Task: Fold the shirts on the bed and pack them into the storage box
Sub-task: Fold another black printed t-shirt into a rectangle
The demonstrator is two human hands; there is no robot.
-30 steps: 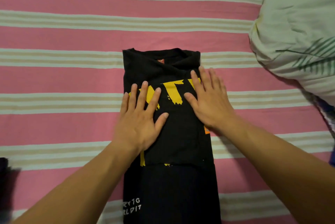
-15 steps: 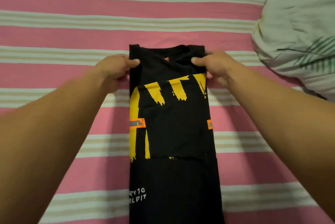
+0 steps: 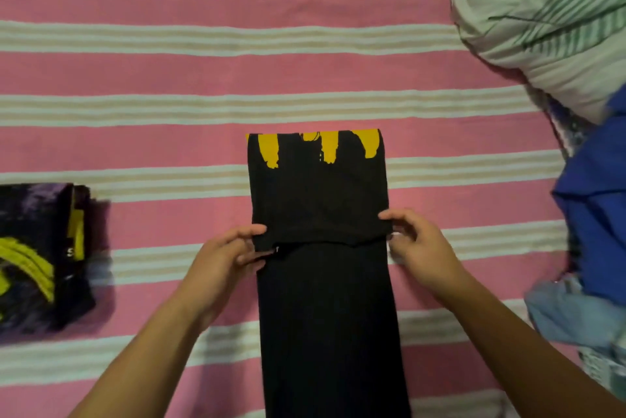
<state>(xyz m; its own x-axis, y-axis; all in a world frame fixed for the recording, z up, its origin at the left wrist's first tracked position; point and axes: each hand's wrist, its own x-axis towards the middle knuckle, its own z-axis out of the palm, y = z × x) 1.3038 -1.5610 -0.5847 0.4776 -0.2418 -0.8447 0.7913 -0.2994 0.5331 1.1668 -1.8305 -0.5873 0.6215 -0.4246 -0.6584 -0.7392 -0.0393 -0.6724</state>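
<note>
Head view: black shirt [image 3: 321, 282] lies flat mid-bed as a narrow strip, long axis running from the person straight away toward the far side; far end folded back toward the person, yellow print showing along the fold at the far edge; the flap's edge lies across the strip about halfway down. Left hand [image 3: 220, 262] pinches the flap's left corner, thumb on top, fingers curled under; right hand [image 3: 418, 245] pinches the right corner the same way; both clamped on the shirt. Bed [image 3: 169, 79] has a pink sheet with pale stripes. Folded dark shirt with yellow print [image 3: 40, 255] at left, well apart; pale pillow [image 3: 548, 18] far right; blue garment [image 3: 596, 214] below it.
</note>
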